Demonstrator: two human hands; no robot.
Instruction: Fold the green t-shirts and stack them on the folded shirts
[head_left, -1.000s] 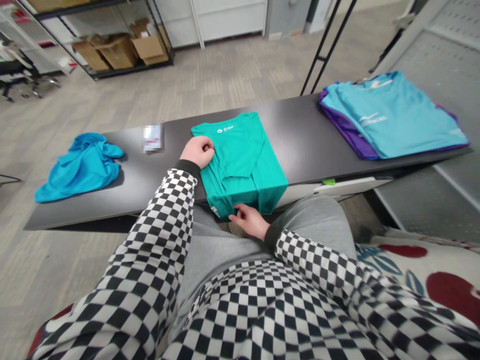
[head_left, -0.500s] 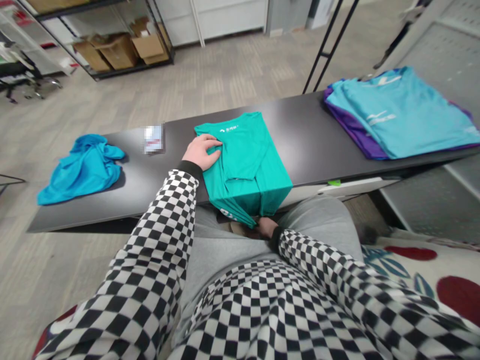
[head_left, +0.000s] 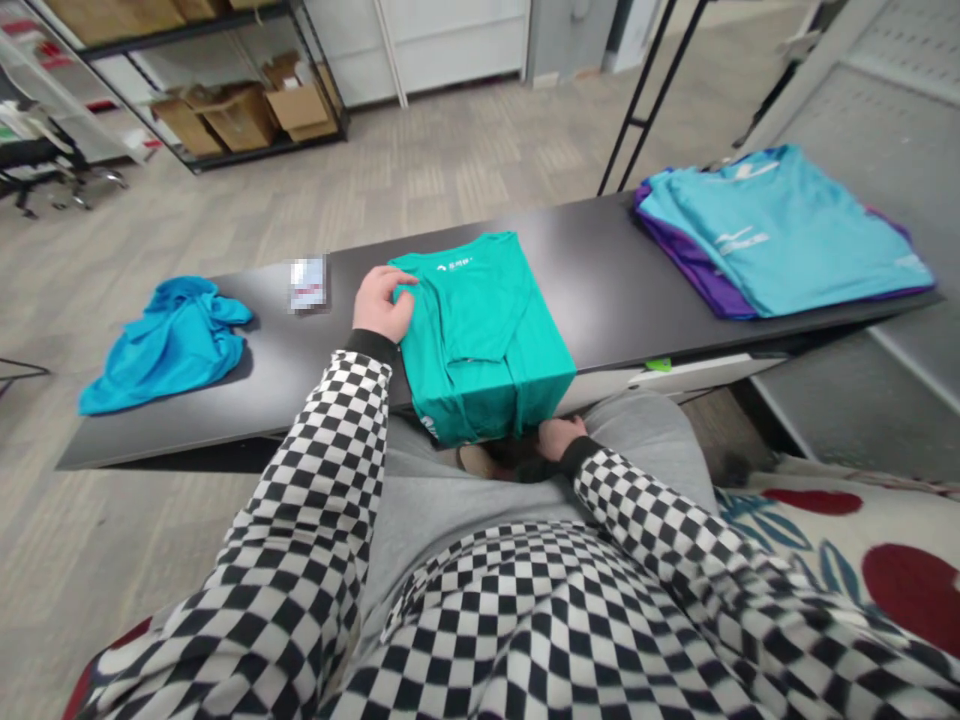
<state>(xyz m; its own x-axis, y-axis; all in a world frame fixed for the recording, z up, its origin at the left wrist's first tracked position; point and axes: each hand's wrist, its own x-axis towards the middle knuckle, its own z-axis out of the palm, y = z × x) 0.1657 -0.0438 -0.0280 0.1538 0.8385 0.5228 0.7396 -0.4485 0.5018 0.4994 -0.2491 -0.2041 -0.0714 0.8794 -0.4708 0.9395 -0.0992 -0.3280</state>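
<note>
A green T-shirt with small white lettering near its collar lies partly folded on the dark table, a sleeve laid across its middle. Its lower part hangs over the table's near edge. My left hand rests at the shirt's upper left edge, thumb and fingers apart. Below the table edge, my right hand is closed at the right end of the hanging hem; its fingertips are partly hidden.
A crumpled blue garment lies on the left of the table, beside a small blurred packet. At the right sits a stack of shirts with a light blue T-shirt on top. Shelving with cardboard boxes stands beyond.
My left hand has slid left, from on top of the shirt to its edge. My right hand has moved right, and the hanging hem is now spread straighter.
</note>
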